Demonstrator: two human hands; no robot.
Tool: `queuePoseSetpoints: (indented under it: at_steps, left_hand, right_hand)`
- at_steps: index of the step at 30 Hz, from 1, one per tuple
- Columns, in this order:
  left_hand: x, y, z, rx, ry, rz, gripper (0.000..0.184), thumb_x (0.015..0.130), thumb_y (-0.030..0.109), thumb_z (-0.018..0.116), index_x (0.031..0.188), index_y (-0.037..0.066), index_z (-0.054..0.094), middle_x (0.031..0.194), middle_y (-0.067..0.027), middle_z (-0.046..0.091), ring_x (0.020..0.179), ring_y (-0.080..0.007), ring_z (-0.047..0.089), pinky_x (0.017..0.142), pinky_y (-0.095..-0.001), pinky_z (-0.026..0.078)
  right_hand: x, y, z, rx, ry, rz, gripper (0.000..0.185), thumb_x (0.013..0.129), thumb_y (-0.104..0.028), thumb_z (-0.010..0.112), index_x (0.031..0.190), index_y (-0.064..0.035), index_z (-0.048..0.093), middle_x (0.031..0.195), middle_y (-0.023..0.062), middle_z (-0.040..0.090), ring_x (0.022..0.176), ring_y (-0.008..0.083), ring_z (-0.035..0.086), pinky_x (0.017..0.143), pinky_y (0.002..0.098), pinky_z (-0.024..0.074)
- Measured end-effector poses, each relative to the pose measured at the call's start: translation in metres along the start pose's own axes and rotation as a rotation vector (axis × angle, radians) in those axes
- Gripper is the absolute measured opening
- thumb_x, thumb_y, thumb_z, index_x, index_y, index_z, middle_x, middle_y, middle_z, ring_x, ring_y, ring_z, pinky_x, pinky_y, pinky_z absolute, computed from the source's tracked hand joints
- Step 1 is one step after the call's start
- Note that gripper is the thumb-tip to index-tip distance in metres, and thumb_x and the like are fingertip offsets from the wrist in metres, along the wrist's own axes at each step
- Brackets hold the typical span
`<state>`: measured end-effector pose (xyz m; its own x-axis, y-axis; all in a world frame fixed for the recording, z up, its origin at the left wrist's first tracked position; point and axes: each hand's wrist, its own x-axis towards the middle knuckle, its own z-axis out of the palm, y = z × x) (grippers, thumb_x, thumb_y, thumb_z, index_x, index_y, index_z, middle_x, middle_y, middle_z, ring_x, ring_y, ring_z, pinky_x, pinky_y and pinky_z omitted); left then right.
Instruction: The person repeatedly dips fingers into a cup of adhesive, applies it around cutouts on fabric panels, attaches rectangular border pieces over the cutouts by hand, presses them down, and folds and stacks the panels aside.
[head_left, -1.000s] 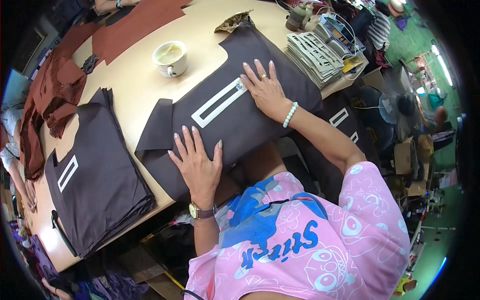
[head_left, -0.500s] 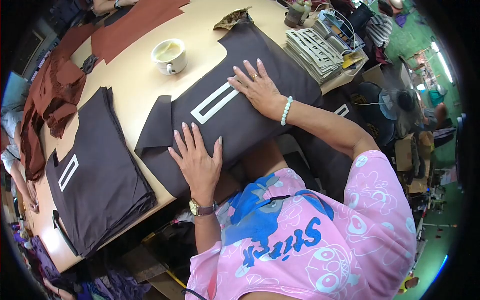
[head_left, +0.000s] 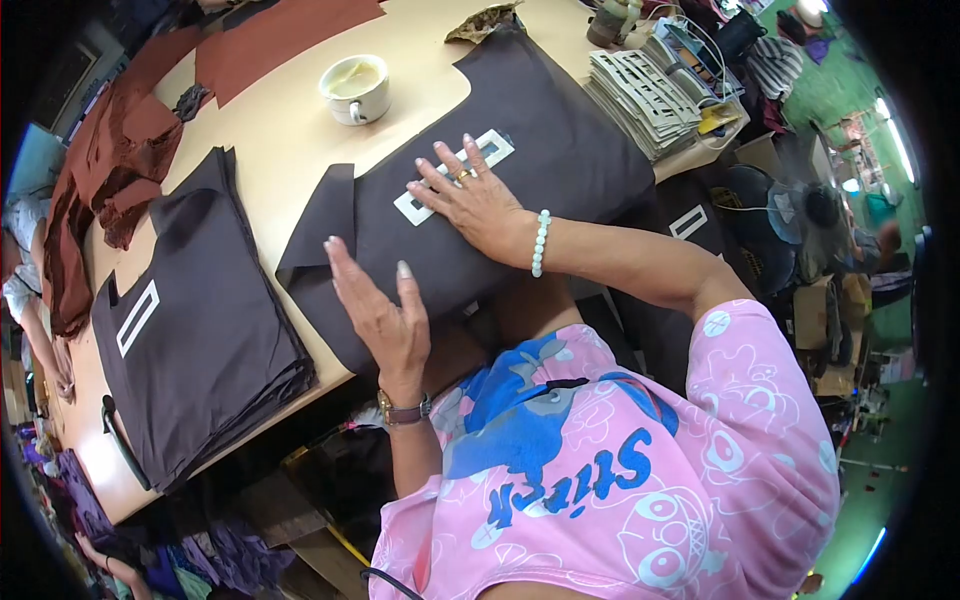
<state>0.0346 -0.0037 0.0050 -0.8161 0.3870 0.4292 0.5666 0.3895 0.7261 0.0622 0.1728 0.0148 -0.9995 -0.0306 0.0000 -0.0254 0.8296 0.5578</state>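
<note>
A dark fabric piece (head_left: 560,130) lies in front of me on the table, one corner folded over at its left. On it is a white rectangular frame-shaped strip (head_left: 492,148). My right hand (head_left: 478,205) rests flat across the strip's middle with fingers spread, hiding part of it. My left hand (head_left: 385,315) is lifted, seen edge-on, with thumb apart and nothing in it, over the fabric's near left part. To the left sits a stack of dark fabric pieces (head_left: 210,330), with a similar white strip (head_left: 138,318) on top.
A white cup (head_left: 356,90) with pale contents stands beyond the fabric. Rust-coloured cloth (head_left: 125,180) covers the table's far left. A pile of white cut-out strips (head_left: 640,100) sits at the right end. Another person's hand (head_left: 62,370) shows at the far left edge.
My right hand has slid left along the white strip and now covers its middle. My left hand has lifted and turned from lying flat on the fabric.
</note>
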Motion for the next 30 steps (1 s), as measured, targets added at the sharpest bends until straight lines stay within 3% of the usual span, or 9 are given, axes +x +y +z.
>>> queuePoseSetpoints:
  at_steps: [8,14,17,18,19,21,24,25,30]
  left_hand:
    - [0.008,-0.020,-0.026,0.230,0.124,-0.010,0.070,0.080,0.007,0.057,0.139,-0.004,0.021,0.140,-0.0244,0.031,0.131,-0.0402,0.027,0.109,-0.0440,0.021]
    - [0.027,-0.049,-0.038,0.510,-0.050,0.039,0.048,0.079,0.014,0.063,0.121,-0.002,0.045,0.136,-0.0284,0.034,0.127,-0.0429,0.032,0.105,-0.0450,0.027]
    - [0.034,-0.059,-0.041,0.465,-0.074,-0.003,0.038,0.080,0.018,0.066,0.112,0.001,0.053,0.139,-0.0303,0.030,0.129,-0.0419,0.030,0.105,-0.0424,0.028]
    - [0.037,-0.060,-0.041,0.458,-0.064,-0.027,0.038,0.080,0.019,0.066,0.111,0.001,0.053,0.138,-0.0309,0.030,0.129,-0.0419,0.031,0.105,-0.0422,0.028]
    - [0.039,-0.061,-0.042,0.450,-0.053,-0.051,0.038,0.080,0.020,0.066,0.110,0.001,0.053,0.138,-0.0316,0.031,0.129,-0.0420,0.031,0.105,-0.0419,0.028]
    - [0.045,-0.075,-0.042,0.461,-0.019,-0.053,0.036,0.080,0.019,0.066,0.109,0.000,0.054,0.132,-0.0296,0.039,0.126,-0.0417,0.034,0.103,-0.0421,0.030]
    - [0.052,-0.075,-0.034,0.459,0.028,-0.082,0.034,0.080,0.012,0.064,0.108,-0.003,0.053,0.117,-0.0227,0.053,0.118,-0.0414,0.041,0.100,-0.0435,0.032]
    - [0.056,-0.073,-0.033,0.425,0.036,-0.092,0.033,0.079,0.010,0.063,0.108,-0.003,0.053,0.115,-0.0215,0.054,0.115,-0.0400,0.044,0.098,-0.0424,0.034]
    - [0.062,-0.064,-0.038,0.203,0.054,-0.232,0.030,0.077,0.000,0.061,0.106,-0.003,0.056,0.108,-0.0176,0.056,0.099,-0.0334,0.055,0.088,-0.0360,0.042]
  right_hand:
    - [0.004,-0.016,-0.009,0.164,0.044,-0.067,0.057,0.087,-0.020,0.045,0.141,-0.0171,0.029,0.145,0.0107,0.027,0.134,0.0376,0.022,0.106,0.0616,0.0139]
    - [0.007,0.032,-0.008,1.030,-0.118,-0.186,0.067,0.075,0.004,0.043,0.136,-0.0241,0.042,0.148,0.0152,0.019,0.133,0.0461,0.018,0.104,0.0639,0.0123]
    - [0.011,0.079,0.036,1.299,0.254,0.111,0.063,0.072,0.006,0.041,0.131,-0.0127,0.047,0.143,0.0264,0.025,0.135,0.0387,0.021,0.111,0.0364,0.0188]
    - [0.005,0.095,0.042,1.232,0.300,0.299,0.056,0.075,0.001,0.045,0.131,-0.0079,0.046,0.143,0.0233,0.028,0.134,0.0365,0.024,0.110,0.0386,0.0200]
    - [0.003,0.113,0.071,1.042,0.404,0.376,0.059,0.077,-0.008,0.046,0.135,-0.0159,0.040,0.140,0.0192,0.034,0.128,0.0348,0.032,0.102,0.0554,0.0255]
    - [-0.007,0.140,0.090,0.688,0.418,0.570,0.064,0.081,-0.016,0.053,0.139,-0.0059,0.027,0.127,0.0175,0.045,0.119,0.0326,0.041,0.095,0.0517,0.0322]
    - [-0.009,0.164,0.096,0.568,0.057,0.807,0.069,0.082,-0.020,0.057,0.139,-0.0028,0.023,0.123,0.0211,0.046,0.117,0.0311,0.044,0.095,0.0511,0.0323]
    - [-0.006,0.164,0.098,0.485,0.131,0.845,0.072,0.081,-0.020,0.061,0.139,-0.0015,0.023,0.110,0.0218,0.055,0.104,0.0305,0.054,0.090,0.0480,0.0373]
    - [0.001,0.170,0.110,0.542,0.220,0.881,0.071,0.077,-0.017,0.061,0.138,-0.0026,0.027,0.085,0.0142,0.065,0.080,0.0302,0.063,0.077,0.0431,0.0461]
